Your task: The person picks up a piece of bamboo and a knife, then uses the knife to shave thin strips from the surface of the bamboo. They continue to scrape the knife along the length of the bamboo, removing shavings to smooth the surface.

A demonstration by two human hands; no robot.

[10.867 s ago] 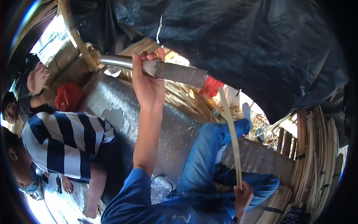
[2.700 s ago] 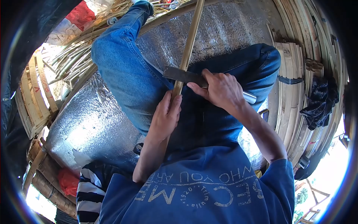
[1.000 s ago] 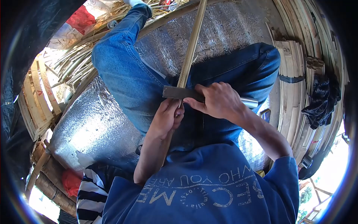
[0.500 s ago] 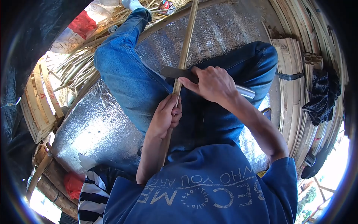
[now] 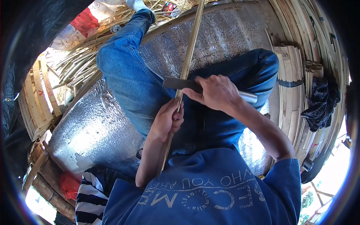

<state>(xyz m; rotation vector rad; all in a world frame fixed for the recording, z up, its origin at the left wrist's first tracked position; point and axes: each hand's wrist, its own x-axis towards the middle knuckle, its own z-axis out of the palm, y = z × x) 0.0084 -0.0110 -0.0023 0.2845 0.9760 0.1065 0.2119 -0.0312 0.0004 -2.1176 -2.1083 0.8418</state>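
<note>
A long bamboo strip (image 5: 190,48) runs from the top of the view down between my legs and along my left forearm. My left hand (image 5: 168,122) is closed around the strip, thumb lying along it. Just above, my right hand (image 5: 217,93) grips a knife with a wide flat blade (image 5: 176,83) and a shiny metal handle (image 5: 248,97). The blade lies across the strip, touching it a little beyond my left fingertips. My right fingers hide the join of blade and handle.
I sit on a silvery foil mat (image 5: 90,123) with legs bent. Split bamboo bundles (image 5: 288,82) line the right side, with a dark cloth (image 5: 321,101) on them. Thin bamboo sticks (image 5: 80,69) lie at upper left. A wooden crate (image 5: 39,97) stands left, near a red bag (image 5: 70,185).
The camera view has shifted slightly. The blade and my right hand sit marginally lower against the view, still at nearly the same place on the strip. Both grips are unchanged.
</note>
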